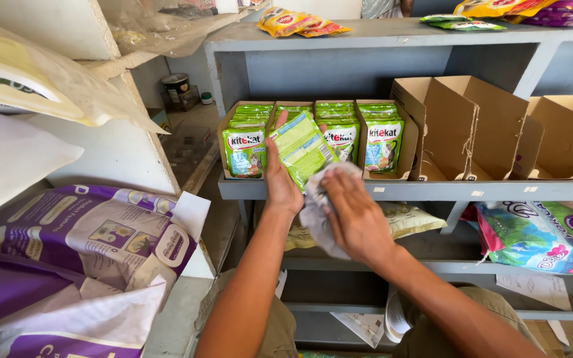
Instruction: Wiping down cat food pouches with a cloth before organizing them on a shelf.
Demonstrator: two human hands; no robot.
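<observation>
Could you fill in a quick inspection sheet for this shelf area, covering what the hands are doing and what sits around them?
Surface: grey shelf, front edge bare.
Job's things: green pouch in left hand; grey cloth under right hand, touching the pouch.
Clutter: open cardboard tray of green pouches; empty cardboard boxes; yellow pouches on top.
Grippers: left hand grips the pouch; right hand presses on the cloth.
Cables: nothing seen.
Surroundings: purple bags at left; colourful bag lower right.
</observation>
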